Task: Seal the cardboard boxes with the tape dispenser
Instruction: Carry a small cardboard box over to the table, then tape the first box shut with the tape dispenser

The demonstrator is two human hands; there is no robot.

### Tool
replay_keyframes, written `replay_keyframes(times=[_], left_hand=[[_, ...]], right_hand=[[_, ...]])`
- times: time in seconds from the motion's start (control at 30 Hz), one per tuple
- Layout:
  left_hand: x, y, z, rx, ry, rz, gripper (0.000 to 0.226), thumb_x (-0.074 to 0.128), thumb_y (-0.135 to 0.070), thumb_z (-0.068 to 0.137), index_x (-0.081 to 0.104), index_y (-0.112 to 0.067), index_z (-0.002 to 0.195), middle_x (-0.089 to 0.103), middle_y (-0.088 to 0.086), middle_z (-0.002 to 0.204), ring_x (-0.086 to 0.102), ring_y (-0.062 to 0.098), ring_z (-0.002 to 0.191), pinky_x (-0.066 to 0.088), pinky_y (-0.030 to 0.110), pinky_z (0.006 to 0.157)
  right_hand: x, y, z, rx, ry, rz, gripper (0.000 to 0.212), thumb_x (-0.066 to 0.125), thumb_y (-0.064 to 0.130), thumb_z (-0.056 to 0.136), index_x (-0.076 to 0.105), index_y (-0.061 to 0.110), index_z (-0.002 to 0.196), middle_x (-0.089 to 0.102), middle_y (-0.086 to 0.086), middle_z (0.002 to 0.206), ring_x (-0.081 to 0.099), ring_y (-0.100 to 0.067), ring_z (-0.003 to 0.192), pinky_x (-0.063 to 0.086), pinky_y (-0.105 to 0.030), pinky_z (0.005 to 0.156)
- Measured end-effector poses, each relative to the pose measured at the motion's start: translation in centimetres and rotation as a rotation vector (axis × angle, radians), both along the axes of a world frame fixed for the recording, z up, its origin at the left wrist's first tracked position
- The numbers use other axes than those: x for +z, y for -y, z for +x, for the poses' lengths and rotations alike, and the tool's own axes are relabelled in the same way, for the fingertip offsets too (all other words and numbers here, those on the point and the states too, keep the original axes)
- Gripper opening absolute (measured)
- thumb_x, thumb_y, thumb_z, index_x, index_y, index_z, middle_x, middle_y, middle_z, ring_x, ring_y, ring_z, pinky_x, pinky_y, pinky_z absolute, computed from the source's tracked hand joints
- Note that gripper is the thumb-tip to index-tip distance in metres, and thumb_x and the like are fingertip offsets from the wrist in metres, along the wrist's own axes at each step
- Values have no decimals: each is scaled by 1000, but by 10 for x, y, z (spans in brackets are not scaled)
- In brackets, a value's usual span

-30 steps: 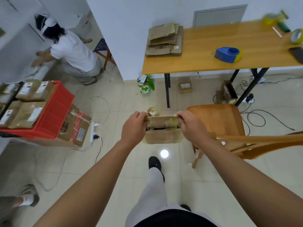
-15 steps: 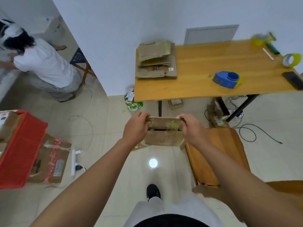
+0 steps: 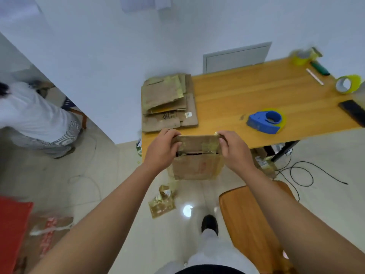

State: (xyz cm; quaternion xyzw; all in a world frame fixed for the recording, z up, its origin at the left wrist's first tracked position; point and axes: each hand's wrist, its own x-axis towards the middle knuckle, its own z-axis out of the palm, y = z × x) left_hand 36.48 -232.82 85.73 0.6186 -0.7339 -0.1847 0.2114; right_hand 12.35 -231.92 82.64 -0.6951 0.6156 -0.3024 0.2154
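I hold a small brown cardboard box point(image 3: 197, 165) in the air at the near edge of the wooden table point(image 3: 246, 99). My left hand point(image 3: 162, 149) grips its left top edge and my right hand point(image 3: 235, 149) grips its right top edge. Old yellowish tape crosses its top flaps, with a dark gap below them. The blue tape dispenser point(image 3: 265, 120) lies on the table to the right, beyond my right hand.
A stack of flattened cardboard point(image 3: 167, 101) lies at the table's left end. A yellow tape roll point(image 3: 348, 84), a second roll point(image 3: 302, 56) and a black phone point(image 3: 353, 111) sit far right. A wooden chair point(image 3: 254, 220) stands right of my legs. Tape scraps point(image 3: 162, 202) litter the floor. A person point(image 3: 33, 119) crouches left.
I have walked toward the table with the box held in both hands; the table and dispenser are now closer, and the red crate has slid to the lower left.
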Motion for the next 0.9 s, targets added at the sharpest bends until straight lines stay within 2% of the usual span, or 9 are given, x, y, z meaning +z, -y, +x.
replay_keyframes(times=[0.07, 0.17, 0.33, 0.47, 0.67, 0.9], left_hand=[[6, 31, -6, 14, -12, -19, 21, 61, -25, 96, 60, -25, 117, 52, -11, 106, 48, 9, 91, 38, 24, 70], [12, 67, -15, 33, -38, -45, 23, 62, -25, 96, 61, -23, 118, 50, -13, 104, 49, 9, 92, 38, 26, 73], [20, 118, -27, -7, -57, -57, 25, 61, -25, 97, 61, -19, 121, 54, -8, 107, 52, 11, 94, 42, 27, 76], [23, 163, -35, -68, -76, -49, 23, 60, -26, 97, 62, -20, 120, 59, -4, 110, 54, 14, 96, 46, 31, 78], [22, 234, -50, -173, -103, -63, 24, 61, -28, 97, 61, -21, 120, 58, -7, 107, 49, 7, 92, 38, 21, 77], [13, 288, -67, -278, -144, -69, 26, 59, -29, 97, 61, -21, 122, 53, -9, 110, 52, 10, 98, 41, 26, 80]], right_hand=[[7, 34, -6, 5, 5, -46, 28, 45, 13, 104, 59, 9, 129, 61, -8, 115, 58, -25, 101, 44, -35, 75], [14, 77, -13, -2, 5, -87, 28, 45, 12, 104, 60, 9, 127, 61, -8, 117, 57, -25, 102, 41, -33, 75], [20, 126, -23, -28, 9, -119, 28, 46, 8, 103, 61, 7, 127, 60, -11, 114, 57, -29, 100, 44, -38, 76], [26, 159, -32, -78, -6, -134, 28, 47, 6, 102, 60, 5, 126, 59, -12, 113, 55, -28, 100, 37, -30, 74], [43, 203, -42, -206, -33, -154, 27, 48, 3, 101, 62, 3, 124, 59, -15, 114, 55, -31, 102, 44, -38, 80], [39, 232, -50, -331, -81, -163, 26, 48, 2, 101, 61, 1, 123, 61, -15, 112, 55, -34, 103, 44, -41, 86]])
